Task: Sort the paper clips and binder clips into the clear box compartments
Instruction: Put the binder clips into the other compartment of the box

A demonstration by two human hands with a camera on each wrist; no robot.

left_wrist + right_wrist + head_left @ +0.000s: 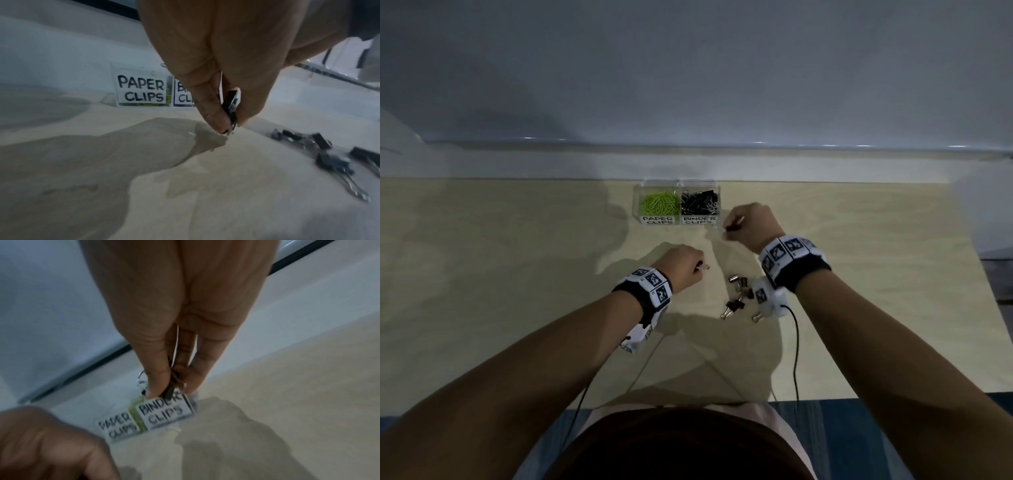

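Note:
A clear two-compartment box (677, 221) stands at the table's far edge; its left half, labelled PAPER CLIPS, holds green paper clips (659, 202), its right half, labelled BINDER CLIPS, holds black binder clips (700, 202). My right hand (729, 230) pinches a black binder clip (169, 391) just right of the box's front corner. My left hand (700, 269) pinches another black binder clip (231, 107) above the table, nearer to me. Several loose binder clips (738, 298) lie between my wrists.
The light wooden table (517, 260) stretches to both sides of the box. A grey wall (688, 85) rises right behind it. Cables (796, 359) run from both wrist cameras toward the near table edge.

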